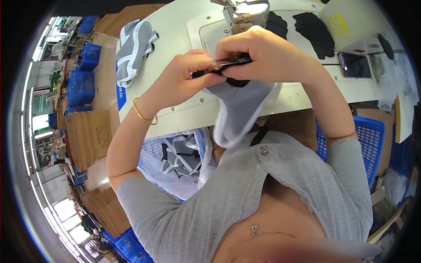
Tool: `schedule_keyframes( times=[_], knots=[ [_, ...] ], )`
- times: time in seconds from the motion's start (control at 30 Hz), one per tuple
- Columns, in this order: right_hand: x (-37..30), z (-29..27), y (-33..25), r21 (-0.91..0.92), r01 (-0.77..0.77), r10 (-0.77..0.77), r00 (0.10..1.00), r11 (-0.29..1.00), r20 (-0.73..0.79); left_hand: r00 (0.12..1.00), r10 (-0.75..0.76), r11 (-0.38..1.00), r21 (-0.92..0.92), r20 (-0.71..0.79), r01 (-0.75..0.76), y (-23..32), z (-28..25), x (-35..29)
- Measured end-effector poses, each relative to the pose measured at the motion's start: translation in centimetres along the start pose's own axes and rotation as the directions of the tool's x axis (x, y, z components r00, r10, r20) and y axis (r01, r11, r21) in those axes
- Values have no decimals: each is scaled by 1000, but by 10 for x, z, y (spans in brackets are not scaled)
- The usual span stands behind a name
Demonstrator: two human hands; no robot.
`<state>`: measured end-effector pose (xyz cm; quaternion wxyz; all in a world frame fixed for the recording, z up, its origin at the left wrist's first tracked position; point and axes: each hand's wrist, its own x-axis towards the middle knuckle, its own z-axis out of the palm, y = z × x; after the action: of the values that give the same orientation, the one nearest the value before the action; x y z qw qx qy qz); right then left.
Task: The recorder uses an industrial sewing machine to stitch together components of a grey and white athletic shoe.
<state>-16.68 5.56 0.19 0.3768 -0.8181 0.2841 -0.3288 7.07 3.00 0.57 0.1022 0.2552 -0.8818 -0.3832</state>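
Over the front part of the sewing table, my two hands meet at a grey fabric piece point(239, 103) with white edging and a black band point(237, 82). My left hand point(188, 74) is closed, pinching the black band between thumb and fingers. In my closed right hand point(267, 55) is a pair of thread snips point(232, 60), with dark handles and metal blades pointing toward the left fingers. The right thumb also presses near the black band. The grey piece hangs below the hands over the table's front edge, its lower end blurred. Whether the blades touch a thread cannot be seen.
Behind my hands stands a sewing machine point(247, 15). Grey-and-white pieces point(133, 50) lie at the table's left, black pieces point(313, 33) and a phone point(354, 65) at the right. Below are a plastic-lined basket point(195, 177) of pieces and a blue crate point(370, 142).
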Motion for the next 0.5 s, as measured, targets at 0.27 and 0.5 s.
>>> schedule_keyframes(
  times=[0.27,0.5],
  knots=[
    [-29,-6,6,232,-208,232,969,950,-80,979,-157,971,-203,-128,129,29,33,11],
    [-54,4,-16,727,135,22,979,673,-203,873,299,929,325,-385,-176,28,52,3]
  ],
)
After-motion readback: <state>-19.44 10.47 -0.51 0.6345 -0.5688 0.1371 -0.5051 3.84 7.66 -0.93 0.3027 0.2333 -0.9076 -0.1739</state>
